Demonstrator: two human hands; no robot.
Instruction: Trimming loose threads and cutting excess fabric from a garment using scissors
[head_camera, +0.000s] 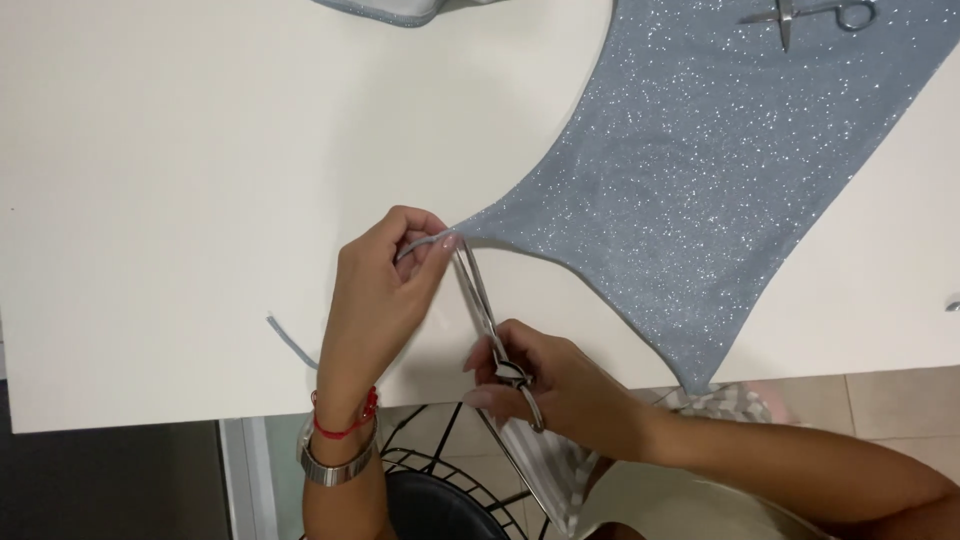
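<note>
White desk (180, 180) fills most of the view, its near edge running across the bottom; tiled floor and a dark wire-frame stool (440, 490) show below it. Loose grey strip end (290, 345) curls on the desk near the near edge, just left of the left wrist. Left hand (385, 290), red thread bracelet and metal watch on the wrist, has its fingers pinched together on the narrow tip of the sparkly grey-blue fabric (690, 170), where a thin grey strap (425, 243) comes out under the thumb. Fabric tip sits right at that pinch; the rest fans out up and to the right toward the desk's far right corner, one point hanging over the near edge. Long metal forceps (490, 320) run from the pinched tip diagonally down to the right hand (550, 385). Right hand is closed around the forceps' ring handles at the desk's near edge, fingers through the loops. Second pair of metal forceps (815, 15) lies on the fabric by the far edge.
</note>
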